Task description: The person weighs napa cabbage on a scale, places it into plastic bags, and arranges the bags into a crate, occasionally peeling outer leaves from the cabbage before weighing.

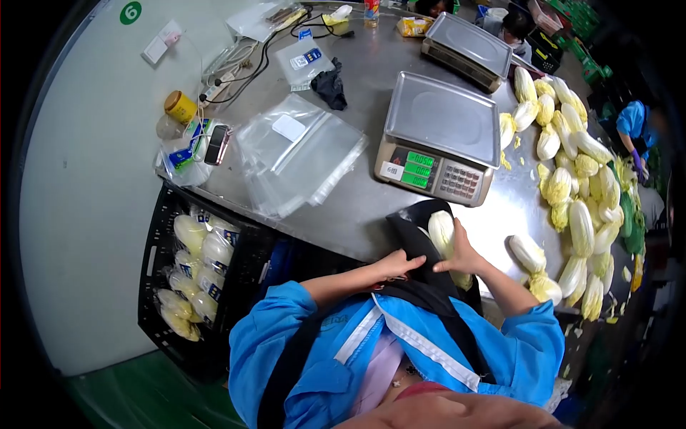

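A Chinese cabbage (441, 232) with a white stem and yellowish leaves lies against a black apron (414, 225) at the table's front edge. My right hand (461, 254) is wrapped around the cabbage's right side, thumb pointing left. My left hand (400, 264) grips the black apron just left of the cabbage, its fingers partly hidden. Beyond both hands stands a digital scale (443, 121) with a bare metal pan and lit green display. A stack of clear plastic bags (300, 154) lies to the left of the scale.
Many Chinese cabbages (582, 229) are piled along the table's right side, one cabbage (527, 254) nearer me. A black crate (153, 286) of bagged cabbages stands lower left. A second scale (468, 46), a phone (216, 145) and cables (250, 68) lie farther back. A co-worker (634, 129) is at far right.
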